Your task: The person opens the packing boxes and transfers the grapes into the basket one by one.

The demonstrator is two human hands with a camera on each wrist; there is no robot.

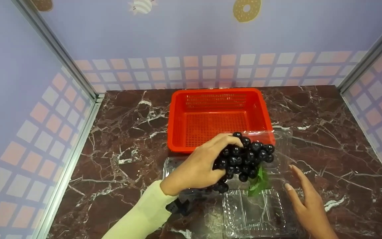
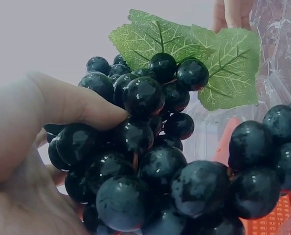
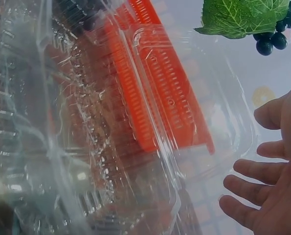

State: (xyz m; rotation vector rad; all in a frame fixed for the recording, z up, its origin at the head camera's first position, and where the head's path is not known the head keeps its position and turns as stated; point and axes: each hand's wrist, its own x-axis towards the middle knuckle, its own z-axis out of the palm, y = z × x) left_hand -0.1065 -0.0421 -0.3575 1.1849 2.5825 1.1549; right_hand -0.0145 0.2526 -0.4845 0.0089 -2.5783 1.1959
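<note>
My left hand (image 1: 201,164) grips a bunch of black grapes (image 1: 244,159), its thumb pressed against the berries. Green leaves (image 2: 165,44) stick out from the bunch and hang down in the head view. Below the grapes lies a hinged clear plastic box (image 1: 254,212), its lid (image 1: 282,149) raised towards the basket. My right hand (image 1: 308,202) is beside the box's right edge, its fingers spread and holding nothing. In the right wrist view the leaves and some grapes (image 3: 265,45) are above that hand.
A red plastic basket (image 1: 174,122) with slotted sides stands behind the box, nothing visible inside it. Another clear container (image 1: 169,164) is partly hidden under my left forearm. The marbled dark tabletop (image 1: 121,139) is bounded by patterned panels (image 1: 211,39) at the back and sides.
</note>
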